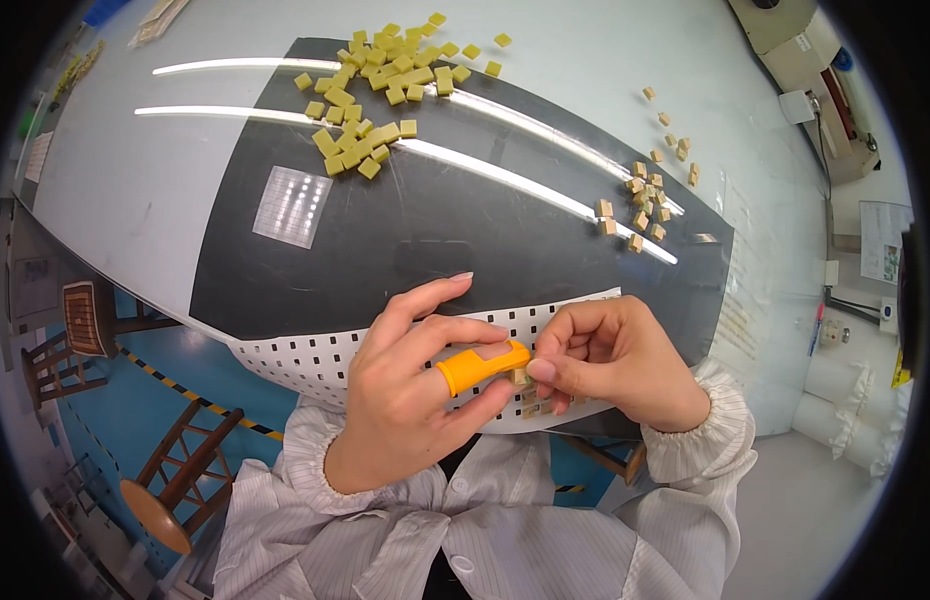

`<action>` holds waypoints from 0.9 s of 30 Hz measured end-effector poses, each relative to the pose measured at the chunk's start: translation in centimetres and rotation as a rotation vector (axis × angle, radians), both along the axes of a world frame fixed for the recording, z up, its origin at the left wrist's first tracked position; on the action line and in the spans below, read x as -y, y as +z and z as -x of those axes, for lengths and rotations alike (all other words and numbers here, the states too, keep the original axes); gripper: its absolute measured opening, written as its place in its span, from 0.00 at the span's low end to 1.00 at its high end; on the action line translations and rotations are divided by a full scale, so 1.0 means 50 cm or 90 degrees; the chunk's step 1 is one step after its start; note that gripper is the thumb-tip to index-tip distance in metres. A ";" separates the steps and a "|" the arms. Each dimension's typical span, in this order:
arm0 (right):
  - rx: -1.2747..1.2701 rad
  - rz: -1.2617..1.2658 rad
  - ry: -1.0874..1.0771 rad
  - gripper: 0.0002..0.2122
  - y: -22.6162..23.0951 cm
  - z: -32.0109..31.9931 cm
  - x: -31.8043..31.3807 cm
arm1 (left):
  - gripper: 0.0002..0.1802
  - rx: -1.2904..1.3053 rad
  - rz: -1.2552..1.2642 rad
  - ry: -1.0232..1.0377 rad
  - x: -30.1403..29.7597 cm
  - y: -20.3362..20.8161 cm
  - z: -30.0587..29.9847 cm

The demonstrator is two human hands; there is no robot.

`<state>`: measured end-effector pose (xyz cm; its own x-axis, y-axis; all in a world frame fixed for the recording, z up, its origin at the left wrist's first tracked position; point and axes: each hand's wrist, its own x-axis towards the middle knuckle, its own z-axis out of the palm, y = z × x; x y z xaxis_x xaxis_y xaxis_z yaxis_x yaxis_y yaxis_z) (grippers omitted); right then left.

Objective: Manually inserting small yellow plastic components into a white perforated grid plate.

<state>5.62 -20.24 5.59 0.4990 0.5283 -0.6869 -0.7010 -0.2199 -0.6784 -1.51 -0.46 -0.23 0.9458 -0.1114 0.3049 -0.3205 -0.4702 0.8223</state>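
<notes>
A yellow-orange finger sleeve [475, 368] covers one finger of my left hand [410, 395]. Between that finger and the thumb sits a small beige block [521, 378], partly hidden; the index finger stretches out above. My right hand [625, 360] meets it from the right, thumb and fingertips pinched together against the block's edge. What lies inside this pinch is hidden. Beneath both hands is a white board [330, 350] with rows of square holes. A few more beige blocks [533, 408] rest on it below the fingertips.
Yellow-green square tiles [385, 75] lie heaped at the far side of a dark mat [375, 230]. Several small beige blocks [645, 195] are scattered at the right. A translucent gridded square [292, 206] lies or reflects on the mat. Wooden stools [175, 475] stand on the floor at left.
</notes>
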 end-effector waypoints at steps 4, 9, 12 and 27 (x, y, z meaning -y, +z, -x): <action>0.001 0.001 0.001 0.06 -0.002 0.000 -0.001 | 0.14 0.002 0.004 0.000 -0.001 -0.001 -0.001; 0.025 0.011 0.010 0.06 -0.001 0.003 -0.002 | 0.14 0.003 0.002 -0.001 -0.001 -0.001 -0.001; 0.098 0.011 0.016 0.06 -0.008 0.014 -0.003 | 0.14 0.012 -0.002 -0.002 -0.001 0.003 -0.003; 0.527 0.085 0.154 0.07 -0.006 0.019 -0.004 | 0.14 -0.007 0.008 -0.001 -0.001 0.001 0.000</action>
<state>4.67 -20.05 5.31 0.7495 0.6255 -0.2165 0.0824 -0.4128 -0.9071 -1.52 -0.38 -0.20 0.9491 -0.1085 0.2957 -0.3117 -0.4590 0.8320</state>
